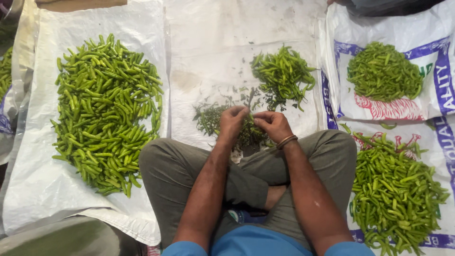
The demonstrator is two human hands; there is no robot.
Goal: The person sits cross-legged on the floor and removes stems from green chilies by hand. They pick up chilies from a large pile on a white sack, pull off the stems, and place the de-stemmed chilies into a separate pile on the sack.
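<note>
Above crossed legs, both hands [253, 122] pinched together around a green chilli [250, 118].

Head camera looks straight down, close above the lap [246, 175].

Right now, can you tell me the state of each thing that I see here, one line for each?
Left hand: closed on a chilli, over the stem heap.
Right hand: pinching the same spot, touching the left hand.
Big chilli pile: spread loose on the left sack.
Middle chilli pile: small, loose, beyond the hands.
Stem heap: scattered by the knees.
Far right pile: heaped on a printed sack.
Near right pile: spread wide.
</note>
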